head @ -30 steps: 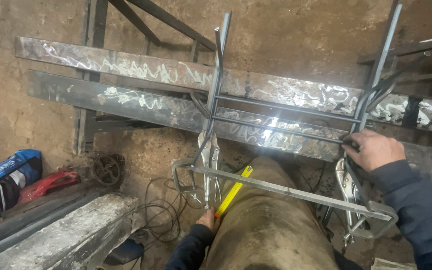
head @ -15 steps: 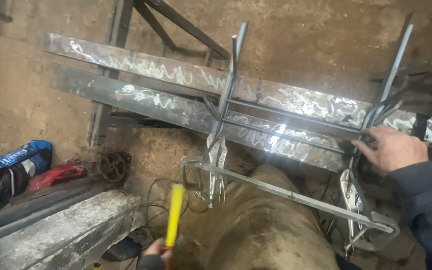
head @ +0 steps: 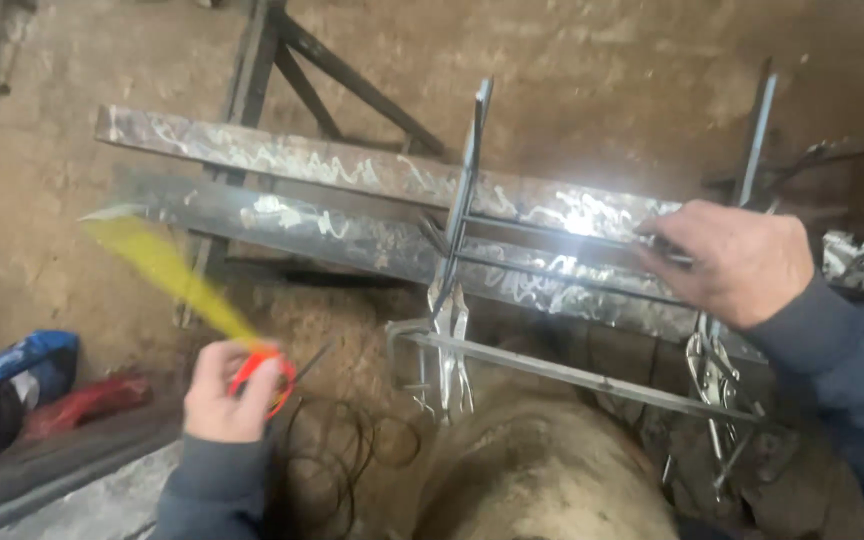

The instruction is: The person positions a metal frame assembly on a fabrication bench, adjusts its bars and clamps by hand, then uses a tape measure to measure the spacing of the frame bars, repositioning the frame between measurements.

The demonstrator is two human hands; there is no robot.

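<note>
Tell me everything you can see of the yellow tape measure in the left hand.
The tape measure has a small red-orange case, mostly hidden inside the closed left hand. A yellow blade runs out of it, up and to the left, blurred by motion, its free end in the air near the left end of the steel beams. Markings cannot be made out. Only the left hand touches it.

Bare dirt floor (head: 72,230), dark metal trestle legs (head: 252,70), harsh glare.

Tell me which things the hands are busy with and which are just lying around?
In use: left hand holding the yellow tape measure; right hand on the metal frame; locking pliers clamped on it.

Lying about: blue bag, red thing, black cable.
</note>
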